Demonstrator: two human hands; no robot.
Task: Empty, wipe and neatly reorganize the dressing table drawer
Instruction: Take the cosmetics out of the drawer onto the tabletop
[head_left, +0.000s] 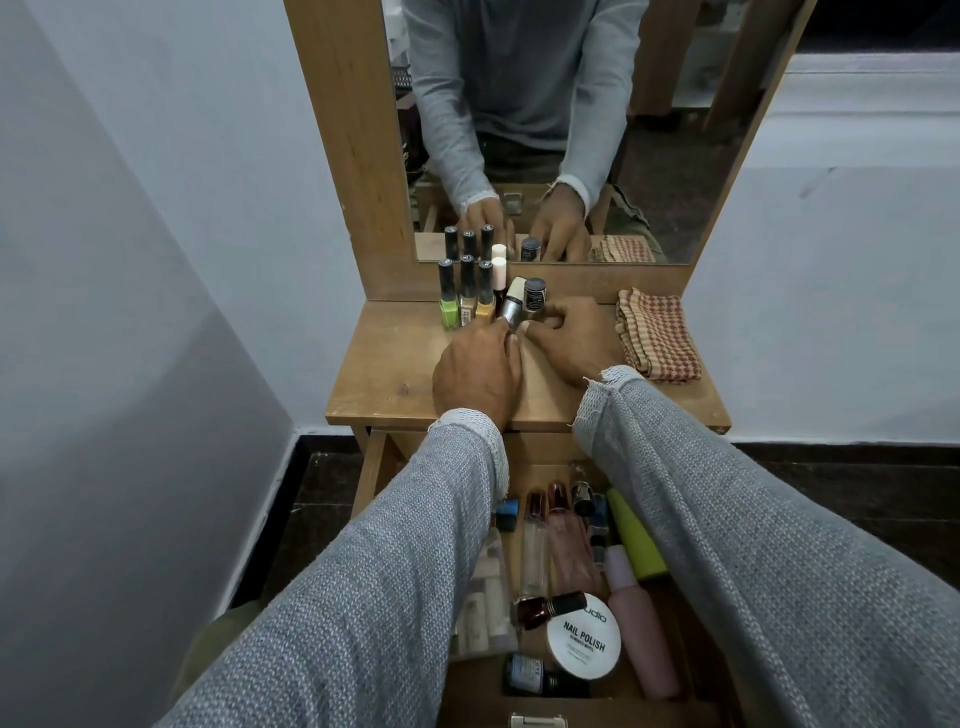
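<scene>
Open drawer (582, 712) crowded; left hand (480, 371) pinches bottle (511, 312).

You are looking down at a wooden dressing table top (395, 374) below a mirror. Three black-capped nail polish bottles (466, 296) are standing in a row at its back left, with a white-capped bottle (499, 273) just beside them. A folded checked cloth (655, 335) is lying at the right. Both your hands are resting on the wood mid-table.
</scene>
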